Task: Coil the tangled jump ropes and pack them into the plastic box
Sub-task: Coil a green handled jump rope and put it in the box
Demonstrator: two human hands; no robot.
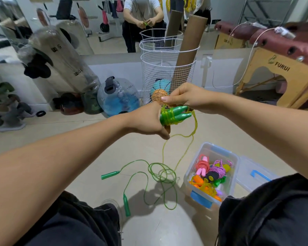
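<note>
The left hand [149, 119] grips two green handles [178, 114] held together, with yellow-green cord [167, 116] wound around them in several turns; its fingers are curled around this bundle. The right hand [183, 96] is just beside it and pinches the cord between thumb and fingers above the handles. The loose end of the cord hangs down toward the floor [96, 157]. The plastic box [210, 174] stands open on the floor, below the held bundle and a little to its right, and already holds several coiled ropes in pink, purple, orange and yellow. Left of the box lies a second green jump rope [160, 176], still tangled, with both handles on the floor. The box lid [256, 174] lies at the right side of the box.
</note>
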